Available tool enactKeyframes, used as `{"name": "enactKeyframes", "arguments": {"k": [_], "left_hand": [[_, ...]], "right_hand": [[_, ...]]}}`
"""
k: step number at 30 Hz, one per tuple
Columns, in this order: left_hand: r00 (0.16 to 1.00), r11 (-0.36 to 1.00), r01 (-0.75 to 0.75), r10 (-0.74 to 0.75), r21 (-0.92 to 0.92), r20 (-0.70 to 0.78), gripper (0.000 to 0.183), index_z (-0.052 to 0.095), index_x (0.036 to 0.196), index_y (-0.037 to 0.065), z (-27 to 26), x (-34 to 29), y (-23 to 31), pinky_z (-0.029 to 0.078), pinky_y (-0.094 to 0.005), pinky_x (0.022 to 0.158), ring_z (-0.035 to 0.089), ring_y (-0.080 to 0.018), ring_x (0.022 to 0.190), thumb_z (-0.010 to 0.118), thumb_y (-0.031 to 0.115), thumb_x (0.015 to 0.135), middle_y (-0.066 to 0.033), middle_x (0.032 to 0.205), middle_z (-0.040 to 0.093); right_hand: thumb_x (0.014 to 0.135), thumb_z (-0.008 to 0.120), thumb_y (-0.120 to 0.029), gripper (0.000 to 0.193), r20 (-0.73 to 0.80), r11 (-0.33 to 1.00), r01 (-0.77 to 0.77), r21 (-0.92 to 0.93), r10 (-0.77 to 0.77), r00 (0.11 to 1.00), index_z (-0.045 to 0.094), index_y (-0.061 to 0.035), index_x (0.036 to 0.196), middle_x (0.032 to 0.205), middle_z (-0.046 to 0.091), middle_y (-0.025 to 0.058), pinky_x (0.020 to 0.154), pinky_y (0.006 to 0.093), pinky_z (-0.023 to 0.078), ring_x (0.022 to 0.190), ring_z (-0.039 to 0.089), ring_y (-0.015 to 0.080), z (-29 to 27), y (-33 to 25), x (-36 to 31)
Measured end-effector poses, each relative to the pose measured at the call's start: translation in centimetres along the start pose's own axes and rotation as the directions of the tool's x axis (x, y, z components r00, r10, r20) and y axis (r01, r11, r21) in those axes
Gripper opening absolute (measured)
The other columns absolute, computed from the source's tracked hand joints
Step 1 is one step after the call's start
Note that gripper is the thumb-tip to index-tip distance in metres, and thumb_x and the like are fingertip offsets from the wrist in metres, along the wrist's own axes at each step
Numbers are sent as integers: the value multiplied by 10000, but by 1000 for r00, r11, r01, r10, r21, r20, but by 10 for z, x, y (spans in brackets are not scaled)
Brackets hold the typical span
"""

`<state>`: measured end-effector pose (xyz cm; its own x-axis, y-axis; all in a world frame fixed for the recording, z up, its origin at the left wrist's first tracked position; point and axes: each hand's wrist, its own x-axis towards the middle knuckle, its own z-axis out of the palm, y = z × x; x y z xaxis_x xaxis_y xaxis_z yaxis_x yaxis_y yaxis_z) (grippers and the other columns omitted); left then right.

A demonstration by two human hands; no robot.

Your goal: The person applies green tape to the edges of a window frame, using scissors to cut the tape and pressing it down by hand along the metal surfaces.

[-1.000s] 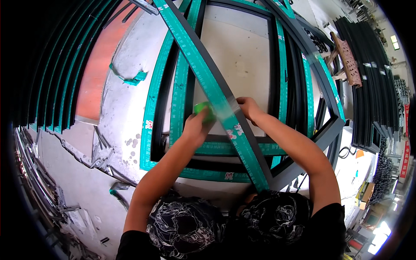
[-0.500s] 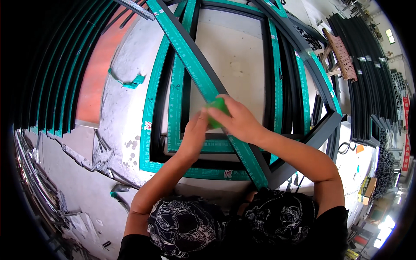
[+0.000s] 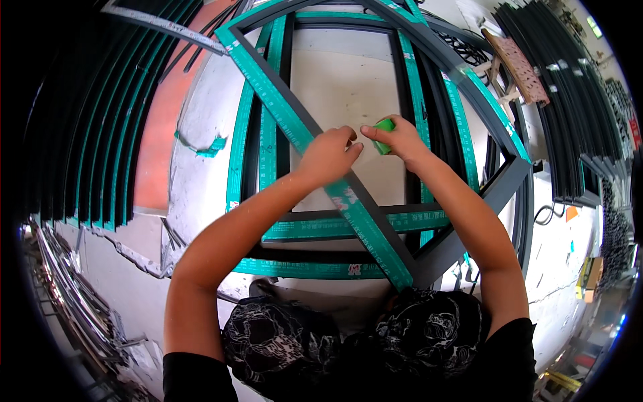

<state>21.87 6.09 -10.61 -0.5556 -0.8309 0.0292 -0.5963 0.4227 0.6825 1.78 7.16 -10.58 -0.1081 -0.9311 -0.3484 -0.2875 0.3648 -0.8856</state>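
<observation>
Cloth (image 3: 278, 338), black and traced with thin white outlines, covers my knees. Just beyond, a smooth, dark grey frame (image 3: 395, 251) lies askew, its slanting bar faced with green film (image 3: 368, 228), across other green-and-black rectangular frames (image 3: 315, 229). Pale characters run in lines along the film, broken by pinkish-white emblems (image 3: 354, 269). My left hand (image 3: 333, 155) is over the slanting bar, fingers curled, thumb and forefinger a little apart. My right hand (image 3: 402, 143), near it, is clamped on a small bright-green object (image 3: 384, 136), held over the pale opening inside the frames; my grip hides its full shape. Off to the left, a crumpled green scrap (image 3: 213, 148) lies near a flat orange-red sheet (image 3: 161, 154); past that run long black-and-green profiles (image 3: 100, 134). Farther right come a rough, speckled pinkish board (image 3: 517, 67), black lengths (image 3: 559, 107) with pale bands, and a red strip (image 3: 635, 130), its marks too small for me to make out.
</observation>
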Motion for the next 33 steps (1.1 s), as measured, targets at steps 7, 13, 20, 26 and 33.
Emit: {"name": "enactKeyframes", "arguments": {"k": [7,13,20,26,33], "left_hand": [[859,932,312,-195,-182,473,315,634,1037,-22,27,69,3,528,-406,745,679,-270,784,461,235,979,-144,871,705],[889,953,132,-236,273,393,301,682,905,18,52,83,-7,470,-484,721,622,-367,784,501,254,955,-188,841,672],[838,885,245,-399,396,372,307,697,970,51,73,84,4,474,-515,774,630,-370,912,520,302,958,-171,932,693],[940,730,-163,-89,664,329,325,696,1157,143,84,79,-23,474,-512,896,631,-289,1101,641,334,900,-67,1143,689],[505,478,-311,-649,822,569,339,707,1166,145,61,109,-19,483,-479,885,647,-290,1088,720,289,859,-42,1169,693]], "right_hand": [[759,805,-508,585,-59,997,28,71,-24,998,625,23,926,790,631,75,598,280,485,695,608,136,-13,24,16],[744,736,-605,647,-260,950,49,-308,-134,956,606,24,827,714,649,149,621,385,509,673,663,280,-15,30,15],[755,760,-568,635,-281,946,301,-122,-323,904,610,31,900,714,602,138,615,350,484,629,594,254,-25,16,-7],[727,784,-563,695,-71,763,490,-422,-566,821,566,29,1019,791,622,165,645,363,496,710,634,282,-27,-70,-4],[664,814,-401,568,142,772,173,-612,-108,984,594,13,984,925,656,197,759,418,531,894,661,359,-22,32,8]]}}
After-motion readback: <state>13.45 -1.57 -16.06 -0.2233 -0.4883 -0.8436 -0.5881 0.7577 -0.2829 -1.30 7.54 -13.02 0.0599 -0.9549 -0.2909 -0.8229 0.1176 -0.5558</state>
